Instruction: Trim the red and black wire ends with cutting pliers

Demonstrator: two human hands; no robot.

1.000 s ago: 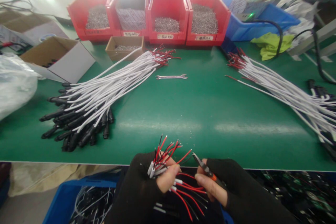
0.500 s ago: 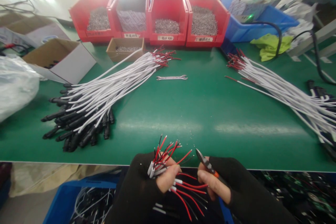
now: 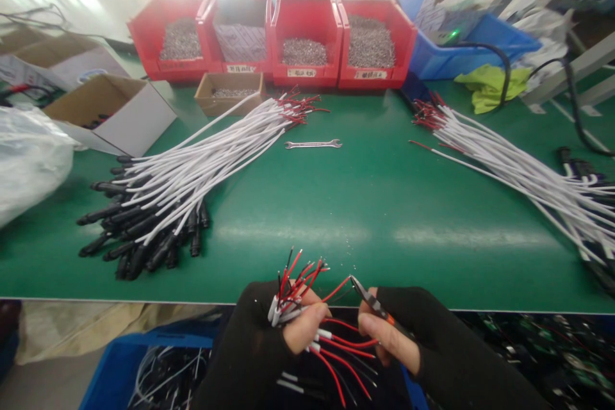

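My left hand (image 3: 306, 323) is closed round a bunch of white cables (image 3: 275, 311) in front of the table edge. Red and black wire ends (image 3: 307, 275) stick up above the hand, and more hang out to its right. My right hand (image 3: 390, 336) grips a pair of cutting pliers (image 3: 368, 298) with a bit of orange on the handle. The pliers' tip meets the end of one red wire (image 3: 337, 288) that reaches out from the left hand. Whether the jaws are closed on the wire is too small to tell.
White cables with black connectors (image 3: 206, 157) lie in a heap on the left, another heap (image 3: 519, 166) on the right. A spanner (image 3: 313, 144) rests between them on the green table (image 3: 307, 205). Red bins (image 3: 305, 73) of small metal parts line the back. Tiny scraps lie before my hands.
My right hand has shifted slightly left, bringing the pliers' tip from just beside the red wire to its end. The left hand has barely moved with its cables.
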